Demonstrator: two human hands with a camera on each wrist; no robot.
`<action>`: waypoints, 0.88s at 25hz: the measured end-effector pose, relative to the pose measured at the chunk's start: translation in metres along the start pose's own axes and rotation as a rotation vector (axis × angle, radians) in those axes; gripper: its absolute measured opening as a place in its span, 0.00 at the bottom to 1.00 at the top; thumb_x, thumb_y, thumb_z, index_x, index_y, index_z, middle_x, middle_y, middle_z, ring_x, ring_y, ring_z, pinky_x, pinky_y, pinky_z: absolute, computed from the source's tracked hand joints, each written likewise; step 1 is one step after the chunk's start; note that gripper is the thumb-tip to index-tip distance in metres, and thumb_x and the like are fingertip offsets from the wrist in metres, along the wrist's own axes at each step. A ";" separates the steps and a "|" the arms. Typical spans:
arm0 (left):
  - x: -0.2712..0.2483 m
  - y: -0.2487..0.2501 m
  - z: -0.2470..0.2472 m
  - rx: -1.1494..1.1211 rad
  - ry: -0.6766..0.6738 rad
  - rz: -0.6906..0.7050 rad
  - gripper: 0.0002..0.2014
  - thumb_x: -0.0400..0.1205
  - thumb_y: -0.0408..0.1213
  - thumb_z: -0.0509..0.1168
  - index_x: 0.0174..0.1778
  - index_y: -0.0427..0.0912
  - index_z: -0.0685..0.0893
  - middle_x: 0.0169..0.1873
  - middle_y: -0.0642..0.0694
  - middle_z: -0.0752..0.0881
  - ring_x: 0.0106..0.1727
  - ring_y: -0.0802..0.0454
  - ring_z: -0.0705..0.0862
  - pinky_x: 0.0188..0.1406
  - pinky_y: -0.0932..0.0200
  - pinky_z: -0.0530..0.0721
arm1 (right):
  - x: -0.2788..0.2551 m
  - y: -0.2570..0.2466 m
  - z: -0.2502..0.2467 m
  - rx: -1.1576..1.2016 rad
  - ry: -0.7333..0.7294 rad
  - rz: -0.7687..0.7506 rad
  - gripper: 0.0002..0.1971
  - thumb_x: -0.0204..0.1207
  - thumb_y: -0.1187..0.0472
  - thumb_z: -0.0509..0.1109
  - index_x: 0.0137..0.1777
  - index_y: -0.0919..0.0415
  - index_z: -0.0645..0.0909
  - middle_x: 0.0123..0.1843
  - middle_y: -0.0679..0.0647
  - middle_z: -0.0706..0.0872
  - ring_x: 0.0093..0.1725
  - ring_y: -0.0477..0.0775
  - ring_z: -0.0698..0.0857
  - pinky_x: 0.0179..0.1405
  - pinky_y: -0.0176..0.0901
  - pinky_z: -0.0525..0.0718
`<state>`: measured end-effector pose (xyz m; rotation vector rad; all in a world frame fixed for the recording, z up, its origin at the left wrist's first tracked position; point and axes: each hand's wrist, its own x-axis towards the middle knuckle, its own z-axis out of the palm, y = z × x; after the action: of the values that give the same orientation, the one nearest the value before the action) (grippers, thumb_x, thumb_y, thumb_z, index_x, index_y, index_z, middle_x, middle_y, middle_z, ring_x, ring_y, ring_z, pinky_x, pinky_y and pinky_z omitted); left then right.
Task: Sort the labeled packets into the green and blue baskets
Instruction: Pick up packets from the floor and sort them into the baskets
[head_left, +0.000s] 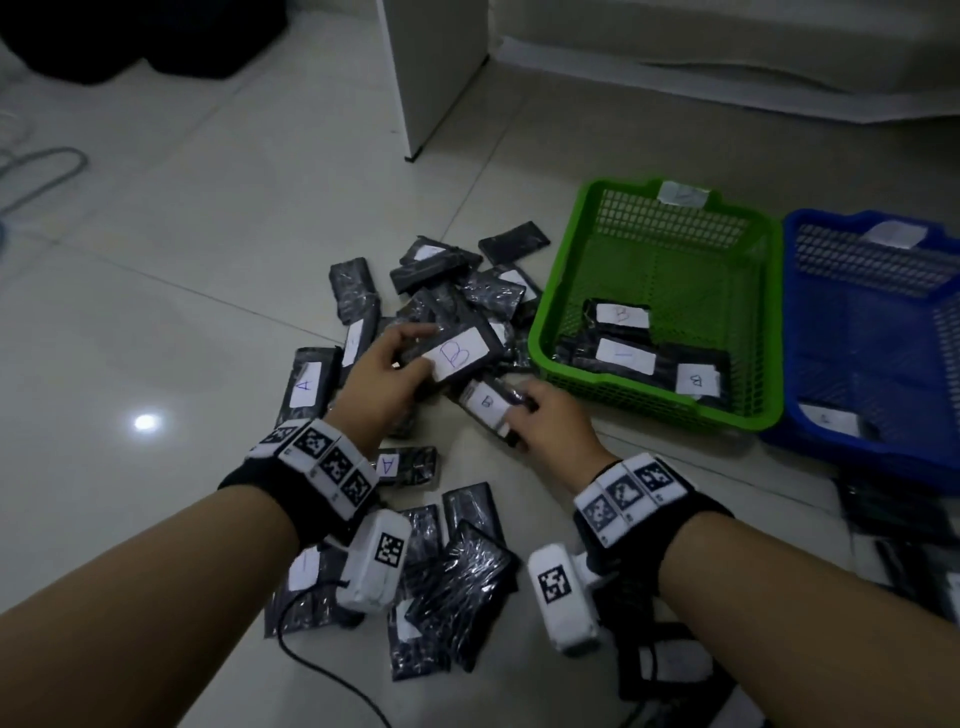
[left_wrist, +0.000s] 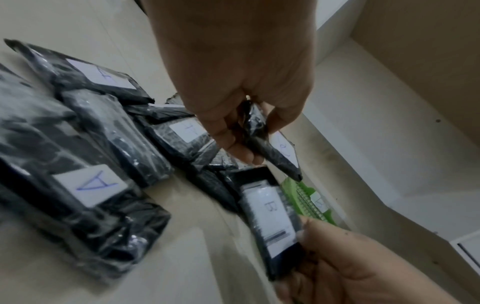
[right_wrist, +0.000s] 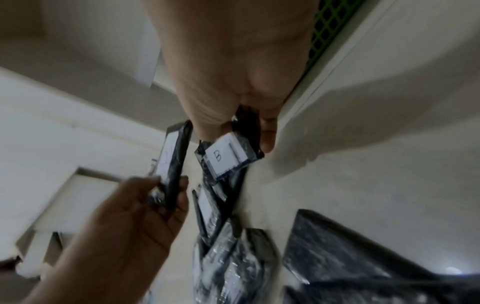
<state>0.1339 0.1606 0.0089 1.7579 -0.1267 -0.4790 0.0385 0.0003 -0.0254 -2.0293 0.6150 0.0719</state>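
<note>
Several black plastic packets with white lettered labels lie in a heap on the floor (head_left: 156, 260). My left hand (head_left: 387, 371) holds a packet labeled B (head_left: 457, 353) above the heap, thumb on its label; the left wrist view shows the same packet (left_wrist: 270, 148) pinched edge-on. My right hand (head_left: 545, 415) grips a second packet labeled B (head_left: 485, 405), and the right wrist view shows that packet (right_wrist: 226, 158) too. The green basket (head_left: 561, 291) holds three packets, two showing B. The blue basket (head_left: 789, 322) stands right of it with one labeled packet.
Packets labeled A (head_left: 304, 392) lie left of my left hand. More packets (head_left: 457, 577) lie between my forearms. A white cabinet leg (head_left: 431, 78) stands beyond the heap. Dark items (head_left: 904, 525) sit at the right edge. A cable (head_left: 311, 660) trails below my left wrist.
</note>
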 end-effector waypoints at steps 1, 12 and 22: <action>0.002 0.005 0.007 -0.045 0.020 0.024 0.16 0.80 0.27 0.63 0.60 0.48 0.81 0.47 0.47 0.85 0.41 0.48 0.85 0.43 0.49 0.87 | -0.001 -0.002 -0.009 0.106 0.049 0.001 0.09 0.76 0.65 0.65 0.53 0.56 0.82 0.47 0.58 0.87 0.43 0.58 0.86 0.40 0.48 0.85; 0.028 0.037 0.097 -0.223 -0.119 0.113 0.12 0.80 0.24 0.63 0.57 0.42 0.80 0.44 0.44 0.86 0.38 0.57 0.86 0.36 0.63 0.86 | 0.012 0.036 -0.138 0.139 0.541 -0.014 0.15 0.81 0.66 0.58 0.62 0.54 0.81 0.59 0.56 0.85 0.52 0.57 0.84 0.47 0.49 0.85; 0.054 0.028 0.151 0.743 -0.353 0.478 0.15 0.78 0.35 0.68 0.60 0.48 0.83 0.55 0.47 0.79 0.56 0.50 0.78 0.56 0.63 0.72 | 0.001 0.073 -0.183 -0.129 0.615 0.061 0.17 0.83 0.68 0.57 0.65 0.55 0.81 0.62 0.64 0.76 0.52 0.58 0.78 0.53 0.39 0.72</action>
<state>0.1295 -0.0011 -0.0033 2.2399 -1.0625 -0.4065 -0.0302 -0.1807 0.0113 -2.1557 1.0738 -0.5058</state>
